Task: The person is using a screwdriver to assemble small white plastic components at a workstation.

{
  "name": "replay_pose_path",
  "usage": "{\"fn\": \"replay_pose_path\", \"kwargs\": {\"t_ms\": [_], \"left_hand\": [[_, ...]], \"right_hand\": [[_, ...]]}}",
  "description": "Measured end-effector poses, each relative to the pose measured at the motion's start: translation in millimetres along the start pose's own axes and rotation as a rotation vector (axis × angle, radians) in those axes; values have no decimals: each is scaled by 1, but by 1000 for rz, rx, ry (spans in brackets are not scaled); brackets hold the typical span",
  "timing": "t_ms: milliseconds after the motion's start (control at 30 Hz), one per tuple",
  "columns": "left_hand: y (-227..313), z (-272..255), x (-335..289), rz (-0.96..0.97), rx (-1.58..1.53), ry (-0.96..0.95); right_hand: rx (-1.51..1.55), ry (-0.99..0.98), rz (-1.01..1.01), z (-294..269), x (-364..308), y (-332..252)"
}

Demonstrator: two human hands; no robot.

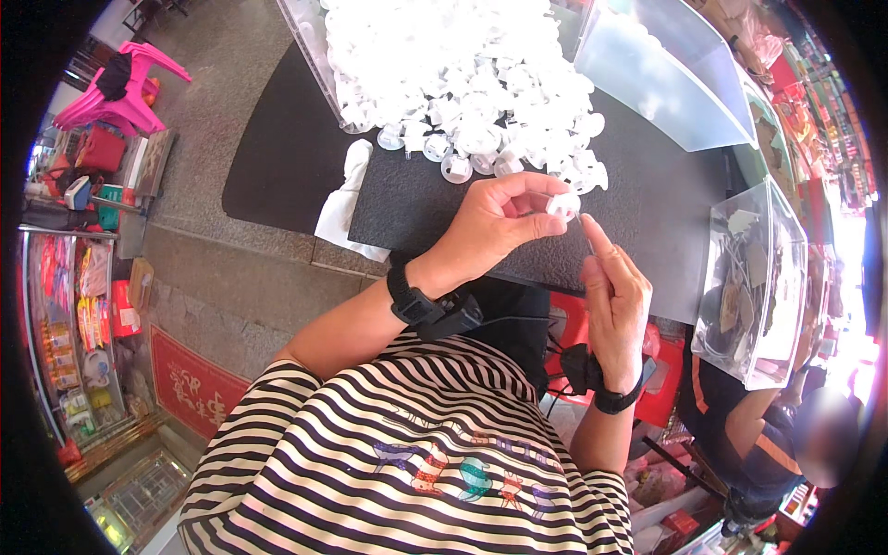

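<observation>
In the head view, the left hand (495,222) holds 1 small white piece (562,207) up above the surface (657,185), just in front of the heap (499,120) of similar pieces. Its fingers (538,225) pinch the piece between thumb and forefinger. The right hand (618,301) has its fingers nipped on a slim stem (589,244), too fine to identify, pointed at the piece. To work well, the left pinch should stay steady and light while the right fingers make small, straight movements; bracing the wrists would probably help.

The surface's near edge runs beneath the hands, so a dropped piece could fall lapward. The heap limits reach forward; the frosted bin (666,74) and clear box (751,277) border the right. Between heap and box, dark surface offers room for sideways movement.
</observation>
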State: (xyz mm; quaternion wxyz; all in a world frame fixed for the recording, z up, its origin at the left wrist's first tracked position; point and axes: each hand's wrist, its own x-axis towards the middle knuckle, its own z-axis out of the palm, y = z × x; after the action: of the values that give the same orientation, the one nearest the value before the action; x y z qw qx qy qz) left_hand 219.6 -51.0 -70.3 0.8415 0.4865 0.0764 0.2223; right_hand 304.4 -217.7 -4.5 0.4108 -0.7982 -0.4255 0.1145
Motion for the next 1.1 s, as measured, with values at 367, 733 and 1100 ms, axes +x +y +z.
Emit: {"fn": "replay_pose_path", "kwargs": {"t_ms": [367, 733, 1100], "left_hand": [[-1, -1, 0, 49, 76, -18], [-1, 1, 0, 117, 109, 5], [0, 2, -1, 128, 87, -12]], "right_hand": [[-104, 31, -89, 0, 2, -3], [-138, 44, -66, 0, 1, -7], [-151, 65, -82, 3, 0, -7]]}}
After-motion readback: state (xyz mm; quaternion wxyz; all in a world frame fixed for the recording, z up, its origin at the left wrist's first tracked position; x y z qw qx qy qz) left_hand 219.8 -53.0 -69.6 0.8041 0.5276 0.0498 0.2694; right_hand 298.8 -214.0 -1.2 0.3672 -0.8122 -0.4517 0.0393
